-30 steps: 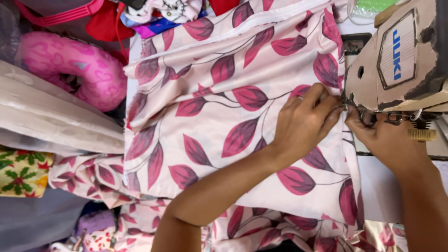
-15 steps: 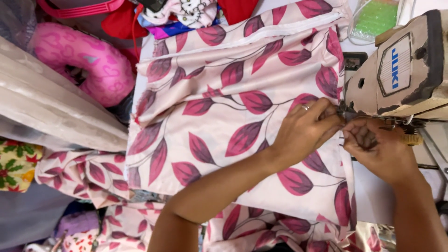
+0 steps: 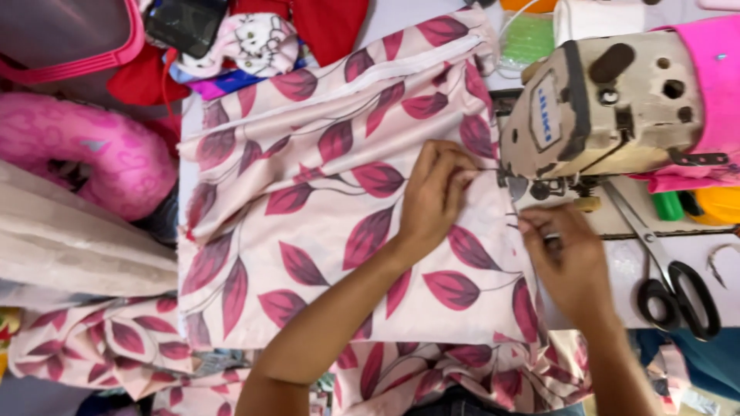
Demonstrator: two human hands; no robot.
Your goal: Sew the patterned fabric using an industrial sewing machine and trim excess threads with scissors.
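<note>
Pink neck pillow [image 3: 85,158] at worktop's left edge, red cloth [image 3: 308,23] behind. Leaf-print fabric [image 3: 308,231] spread across the middle, its right edge at the sewing machine [image 3: 601,108]. Left hand [image 3: 435,196] flat on fabric, fingers together (palm down, gripping nothing). Right hand [image 3: 566,258] pinches the fabric's edge below the machine head. Scissors [image 3: 667,266] lie near the right edge.
</note>
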